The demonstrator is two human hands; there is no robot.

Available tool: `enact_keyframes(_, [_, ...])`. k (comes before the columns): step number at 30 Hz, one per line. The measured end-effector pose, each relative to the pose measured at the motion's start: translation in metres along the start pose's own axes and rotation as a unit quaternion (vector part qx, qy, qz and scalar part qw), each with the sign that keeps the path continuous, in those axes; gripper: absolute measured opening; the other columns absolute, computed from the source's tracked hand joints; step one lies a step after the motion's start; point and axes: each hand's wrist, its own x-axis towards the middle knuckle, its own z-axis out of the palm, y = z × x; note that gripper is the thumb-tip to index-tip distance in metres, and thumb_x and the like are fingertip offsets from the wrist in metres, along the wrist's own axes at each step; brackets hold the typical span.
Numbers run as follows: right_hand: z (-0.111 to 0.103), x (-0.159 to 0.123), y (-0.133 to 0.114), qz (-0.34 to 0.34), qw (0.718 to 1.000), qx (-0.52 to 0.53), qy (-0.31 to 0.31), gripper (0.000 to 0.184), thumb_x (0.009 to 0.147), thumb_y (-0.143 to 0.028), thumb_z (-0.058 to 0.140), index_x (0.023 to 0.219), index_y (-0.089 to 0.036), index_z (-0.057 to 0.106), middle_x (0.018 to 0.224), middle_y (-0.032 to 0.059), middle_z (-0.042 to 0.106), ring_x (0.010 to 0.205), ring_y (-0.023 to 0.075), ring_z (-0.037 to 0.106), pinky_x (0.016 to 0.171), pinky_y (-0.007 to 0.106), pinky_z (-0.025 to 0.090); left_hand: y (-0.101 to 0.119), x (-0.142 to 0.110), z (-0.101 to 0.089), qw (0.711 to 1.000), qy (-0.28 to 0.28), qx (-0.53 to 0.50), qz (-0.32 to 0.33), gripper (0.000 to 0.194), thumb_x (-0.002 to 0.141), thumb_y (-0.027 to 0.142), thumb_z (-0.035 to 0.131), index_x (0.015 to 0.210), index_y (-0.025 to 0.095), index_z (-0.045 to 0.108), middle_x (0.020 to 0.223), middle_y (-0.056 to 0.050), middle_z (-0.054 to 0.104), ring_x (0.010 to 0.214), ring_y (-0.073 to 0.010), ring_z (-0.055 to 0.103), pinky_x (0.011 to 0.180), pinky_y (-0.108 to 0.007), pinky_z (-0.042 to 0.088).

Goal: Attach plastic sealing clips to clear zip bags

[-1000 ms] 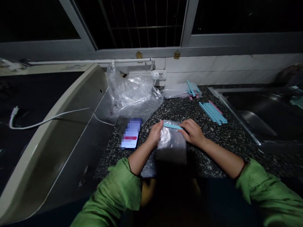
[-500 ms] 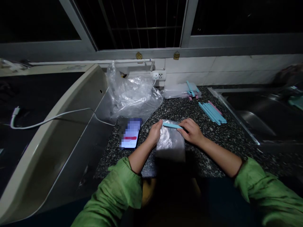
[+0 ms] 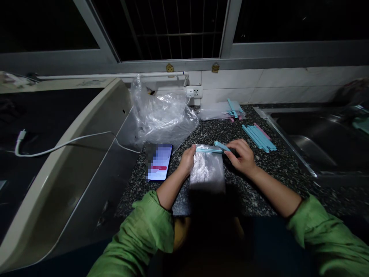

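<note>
A clear plastic bag (image 3: pixel 206 173), packed into a block shape, lies on the counter in front of me. Across its top edge runs a thin light blue strip like a bag clip (image 3: pixel 209 151). My left hand (image 3: pixel 188 159) grips the bag's upper left corner, by the strip's left end. My right hand (image 3: pixel 241 156) pinches a second light blue strip (image 3: pixel 221 146) between thumb and fingers. That strip is tilted, its free end raised over the bag's upper right corner. Whether the two strips are joined I cannot tell.
Several blue strips (image 3: pixel 258 137) and a pink one lie on the right, before the sink (image 3: pixel 311 144). Behind are a small bag with more strips (image 3: pixel 235 109) and a large crumpled plastic bag (image 3: pixel 164 115). A phone (image 3: pixel 160 162) lies left; a white cable (image 3: pixel 72 140) crosses the appliance.
My right hand has moved slightly right and up, lifting a blue strip's end away from the bag's top edge. A blue strip still lies across the bag. My left hand has barely moved.
</note>
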Motion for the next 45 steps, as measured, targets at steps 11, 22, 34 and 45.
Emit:
enact_keyframes(11, [-0.013, 0.002, 0.01, 0.018, 0.999, -0.029, 0.039, 0.006, 0.079, -0.02, 0.057, 0.084, -0.022, 0.056, 0.08, 0.0056, 0.063, 0.078, 0.0211, 0.058, 0.067, 0.037, 0.045, -0.001, 0.005, -0.006, 1.0, 0.023, -0.009, 0.019, 0.037, 0.068, 0.048, 0.062, 0.053, 0.015, 0.057, 0.052, 0.001, 0.056, 0.055, -0.0127, 0.048, 0.058, -0.024, 0.038])
enact_keyframes(22, [-0.024, 0.001, 0.013, 0.111, 0.993, -0.005, 0.044, 0.01, 0.081, -0.031, 0.055, 0.08, -0.022, 0.059, 0.074, 0.0043, 0.061, 0.069, 0.0198, 0.057, 0.063, 0.036, 0.047, 0.004, 0.007, -0.009, 0.998, 0.05, -0.021, 0.014, 0.033, 0.071, 0.044, 0.062, 0.053, 0.016, 0.058, 0.052, 0.0, 0.058, 0.057, -0.0152, 0.051, 0.057, -0.026, 0.04])
enact_keyframes(34, [-0.028, -0.004, 0.032, 0.124, 0.975, 0.166, 0.077, 0.017, 0.081, -0.038, 0.053, 0.084, -0.021, 0.056, 0.079, 0.0047, 0.06, 0.076, 0.02, 0.058, 0.07, 0.038, 0.049, 0.004, 0.014, -0.021, 0.993, 0.106, 0.027, 0.043, 0.031, 0.077, 0.039, 0.054, 0.06, 0.014, 0.064, 0.063, -0.002, 0.064, 0.07, -0.0158, 0.056, 0.069, -0.025, 0.042])
enact_keyframes(45, [-0.018, -0.004, 0.044, 0.273, 0.903, 0.319, 0.088, 0.019, 0.07, -0.04, 0.058, 0.076, -0.022, 0.058, 0.072, 0.0006, 0.058, 0.055, 0.0135, 0.049, 0.051, 0.029, 0.041, -0.002, 0.018, -0.026, 0.993, 0.096, 0.027, 0.061, 0.042, 0.071, 0.054, 0.057, 0.06, 0.013, 0.063, 0.06, -0.002, 0.063, 0.062, -0.0158, 0.055, 0.062, -0.026, 0.042])
